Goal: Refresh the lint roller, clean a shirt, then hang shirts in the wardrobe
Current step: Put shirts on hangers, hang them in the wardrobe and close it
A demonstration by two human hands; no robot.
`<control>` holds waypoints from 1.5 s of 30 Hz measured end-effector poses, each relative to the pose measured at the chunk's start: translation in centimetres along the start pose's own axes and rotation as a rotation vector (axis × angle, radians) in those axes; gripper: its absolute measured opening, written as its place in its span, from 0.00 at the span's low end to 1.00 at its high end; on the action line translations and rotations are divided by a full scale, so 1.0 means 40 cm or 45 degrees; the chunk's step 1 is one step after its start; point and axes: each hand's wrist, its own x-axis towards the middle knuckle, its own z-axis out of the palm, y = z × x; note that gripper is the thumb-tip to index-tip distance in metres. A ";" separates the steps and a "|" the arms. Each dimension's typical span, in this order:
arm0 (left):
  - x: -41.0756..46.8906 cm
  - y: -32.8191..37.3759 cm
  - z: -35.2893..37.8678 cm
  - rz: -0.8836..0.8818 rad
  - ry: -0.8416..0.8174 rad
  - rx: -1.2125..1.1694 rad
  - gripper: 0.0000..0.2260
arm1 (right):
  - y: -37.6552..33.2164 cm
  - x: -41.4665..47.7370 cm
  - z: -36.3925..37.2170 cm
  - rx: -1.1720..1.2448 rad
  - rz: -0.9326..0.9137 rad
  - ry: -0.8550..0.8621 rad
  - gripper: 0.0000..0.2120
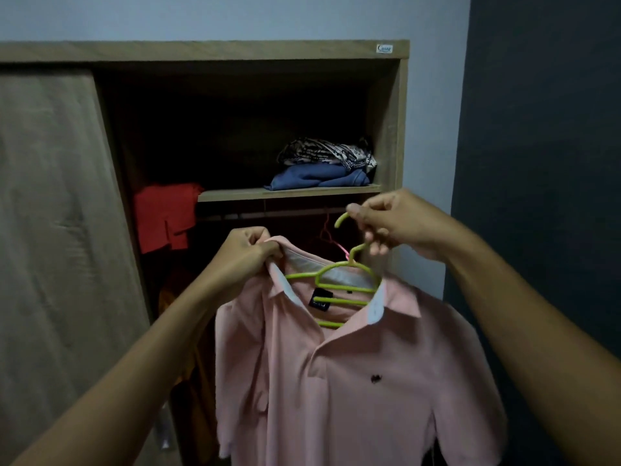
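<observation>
The soft pink shirt (353, 381) hangs on a thin green plastic hanger (336, 290) before the wooden wardrobe (201, 50). The left hand (247, 255) pinches its collar. The right hand (393, 223) fingers curl around the curved hook.

Dim room on my feed, the light flat and low. A pale blue-grey painted wall (235, 15) runs behind and above. At the right it gives way to a dark charcoal surface (544, 129); I cannot tell whether that is wall or panel.

Against the pale wall stands a light-brown wood-grain wardrobe (201, 50), with a small white brand label (384, 48) at its top right corner. Its wood-grain sliding door (50, 196) covers the left part; the right part stands open. The upper compartment is mostly black and its back is lost to me.

A wood-grain shelf (289, 193) carries a folded blue garment (319, 178) with a crumpled black-and-white patterned cloth (326, 153) on top, both at the right end. Just under the shelf runs a thin hanging rail (268, 215). A red garment (164, 216) hangs left of the shelf's end
</observation>
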 end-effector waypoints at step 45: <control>0.021 0.010 -0.005 0.541 -0.085 1.075 0.19 | -0.013 0.166 0.116 -0.435 -0.468 0.271 0.18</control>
